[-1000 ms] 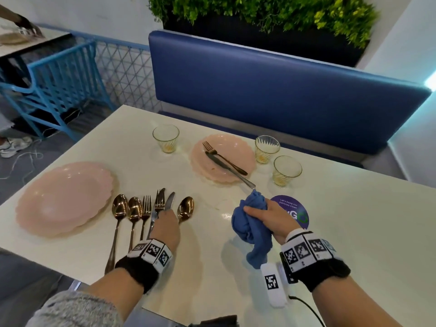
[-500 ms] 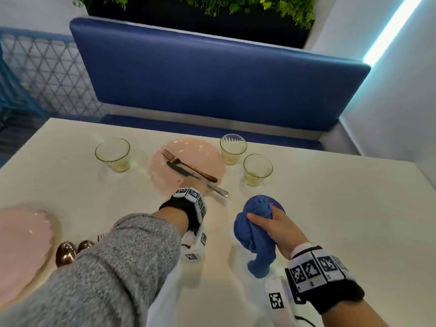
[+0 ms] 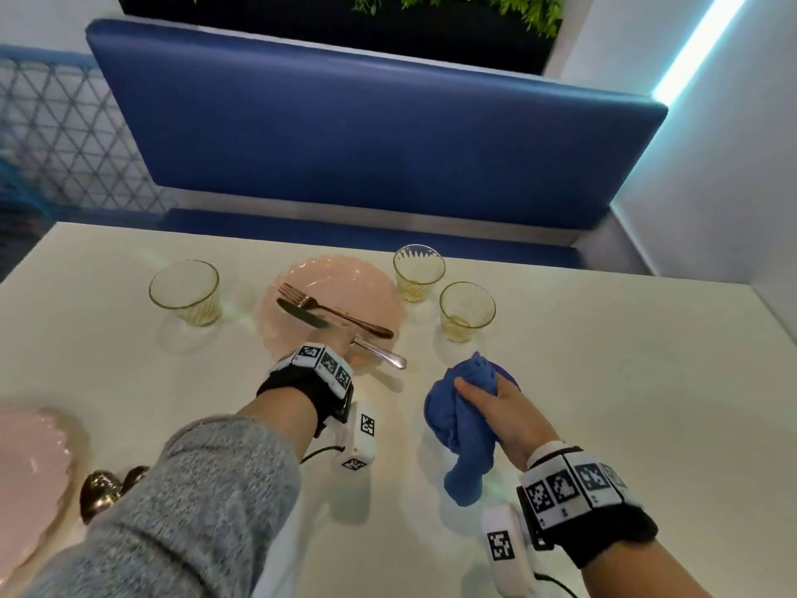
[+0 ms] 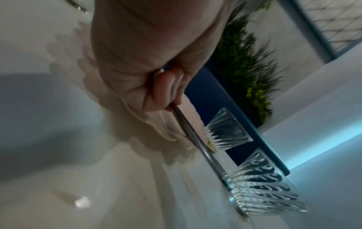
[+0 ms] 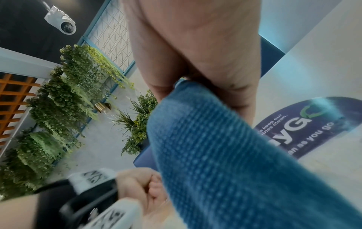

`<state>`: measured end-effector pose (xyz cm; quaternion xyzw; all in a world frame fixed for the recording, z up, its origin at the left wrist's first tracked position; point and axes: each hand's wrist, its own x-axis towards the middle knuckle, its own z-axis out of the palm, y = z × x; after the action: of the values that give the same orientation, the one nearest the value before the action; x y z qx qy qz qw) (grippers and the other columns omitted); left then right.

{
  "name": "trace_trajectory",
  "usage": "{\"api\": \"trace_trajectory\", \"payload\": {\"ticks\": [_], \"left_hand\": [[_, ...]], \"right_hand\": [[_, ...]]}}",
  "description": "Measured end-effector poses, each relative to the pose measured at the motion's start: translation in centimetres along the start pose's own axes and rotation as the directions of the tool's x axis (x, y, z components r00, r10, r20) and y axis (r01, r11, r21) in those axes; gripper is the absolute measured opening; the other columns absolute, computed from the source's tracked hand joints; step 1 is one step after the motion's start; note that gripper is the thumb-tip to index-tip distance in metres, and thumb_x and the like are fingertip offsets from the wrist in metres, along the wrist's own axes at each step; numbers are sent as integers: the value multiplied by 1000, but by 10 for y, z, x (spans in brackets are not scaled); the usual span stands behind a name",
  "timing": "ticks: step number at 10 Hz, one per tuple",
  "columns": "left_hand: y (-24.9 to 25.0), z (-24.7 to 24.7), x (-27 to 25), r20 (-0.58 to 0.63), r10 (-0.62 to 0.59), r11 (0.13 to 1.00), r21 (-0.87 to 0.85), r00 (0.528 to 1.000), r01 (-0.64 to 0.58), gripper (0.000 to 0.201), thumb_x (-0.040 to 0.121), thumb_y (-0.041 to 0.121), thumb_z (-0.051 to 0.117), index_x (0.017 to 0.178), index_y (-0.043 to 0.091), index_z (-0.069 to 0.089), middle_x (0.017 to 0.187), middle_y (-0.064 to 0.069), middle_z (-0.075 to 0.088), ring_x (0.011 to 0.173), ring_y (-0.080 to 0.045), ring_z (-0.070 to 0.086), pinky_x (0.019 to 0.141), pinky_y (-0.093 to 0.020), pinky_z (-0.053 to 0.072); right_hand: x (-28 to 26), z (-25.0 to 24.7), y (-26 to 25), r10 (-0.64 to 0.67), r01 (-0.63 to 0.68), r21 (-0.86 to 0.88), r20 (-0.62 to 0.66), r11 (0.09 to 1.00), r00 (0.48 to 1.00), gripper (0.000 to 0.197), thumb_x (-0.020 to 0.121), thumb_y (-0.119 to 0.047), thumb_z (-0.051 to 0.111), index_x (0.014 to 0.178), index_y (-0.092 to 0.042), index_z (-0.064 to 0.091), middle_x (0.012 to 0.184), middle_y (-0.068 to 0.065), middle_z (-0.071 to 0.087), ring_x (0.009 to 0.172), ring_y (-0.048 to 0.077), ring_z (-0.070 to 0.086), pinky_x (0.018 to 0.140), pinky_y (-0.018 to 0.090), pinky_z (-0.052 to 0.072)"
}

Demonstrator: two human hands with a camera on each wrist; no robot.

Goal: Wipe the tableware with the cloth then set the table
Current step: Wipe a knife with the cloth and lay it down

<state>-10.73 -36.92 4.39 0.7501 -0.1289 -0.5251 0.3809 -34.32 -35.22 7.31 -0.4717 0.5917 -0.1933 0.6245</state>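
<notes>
A silver knife [image 3: 302, 315] and a copper fork [image 3: 336, 310] lie across the far pink plate [image 3: 345, 274]. My left hand [image 3: 351, 356] is at the plate's near rim, fingers curled round the knife's handle [image 4: 195, 139], as the left wrist view shows [image 4: 166, 91]. My right hand [image 3: 496, 403] grips a bunched blue cloth [image 3: 453, 420] just above the table, right of the left wrist; the cloth [image 5: 215, 155] fills the right wrist view. Three ribbed glasses stand near the plate: one to its left [image 3: 185, 293], two to its right [image 3: 418, 271] [image 3: 467, 310].
A second pink plate [image 3: 26, 459] lies at the near left edge, with spoons [image 3: 103, 489] partly hidden by my grey sleeve. A purple round sticker [image 3: 506, 375] lies under the cloth. The blue bench [image 3: 366, 135] runs behind the white table [image 3: 625, 403].
My left hand left the cutlery row at the near left, reached to the far plate and took hold of the knife handle. The right hand kept holding the cloth.
</notes>
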Motion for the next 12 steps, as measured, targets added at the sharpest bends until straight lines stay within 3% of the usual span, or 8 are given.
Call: {"api": "trace_trajectory", "payload": {"ticks": [1,2,4,5,7,8,10,12], "left_hand": [[-4,-16,-20,63,-18,987,-155,998,28,22,97,24,47,81,9,52,55,-2,39,49,-16,37,51,-25,37],[-9,-23,-56,175,84,985,-166,981,-55,19,101,24,36,90,13,47,66,-4,47,61,-19,50,60,-31,47],[-37,5,-109,351,222,954,114,910,-277,28,101,17,30,75,17,42,55,-4,40,34,-10,36,38,-18,32],[-54,9,-124,319,235,924,220,918,-313,29,100,21,32,73,19,41,58,-2,39,41,-12,35,38,-20,26],[-62,-6,-150,286,218,913,279,933,-298,31,100,28,34,71,17,41,61,-2,38,47,-13,29,38,-18,23],[-55,-10,-153,259,228,890,335,939,-308,32,100,29,35,71,16,41,61,-1,38,47,-13,30,38,-19,24],[-57,-26,-166,244,189,896,355,951,-269,30,99,29,37,73,14,42,58,0,36,44,-12,25,39,-18,20],[-66,20,-168,294,269,859,358,917,-367,26,100,28,33,81,15,45,62,-1,40,47,-14,33,40,-20,26]], "right_hand": [[8,0,-15,-6,5,95,15,995,1000,37,92,-39,53,126,-23,53,120,5,65,109,23,62,95,43,50],[10,14,-34,13,-37,228,107,973,994,34,98,-41,39,127,-25,46,118,5,61,107,22,59,83,36,52],[12,76,-40,-82,70,98,123,993,989,47,92,-41,52,128,-10,51,123,13,62,112,26,60,100,46,47],[14,84,-31,-120,119,145,-4,982,993,38,86,-21,66,119,-3,56,108,16,66,99,29,65,92,43,52],[19,70,-42,-307,318,28,-193,948,932,13,90,-27,60,89,-15,55,89,8,63,86,23,63,79,30,52],[18,70,-44,-361,359,-60,-277,932,891,21,90,-31,58,95,-11,56,99,18,65,94,31,63,88,40,52],[13,6,-37,-357,315,-169,-444,934,822,41,95,-34,49,113,3,55,110,22,62,101,36,59,81,33,43],[-23,36,-21,-166,169,76,-44,983,985,34,98,-29,45,122,-5,49,122,14,59,92,25,59,69,21,52]]}}
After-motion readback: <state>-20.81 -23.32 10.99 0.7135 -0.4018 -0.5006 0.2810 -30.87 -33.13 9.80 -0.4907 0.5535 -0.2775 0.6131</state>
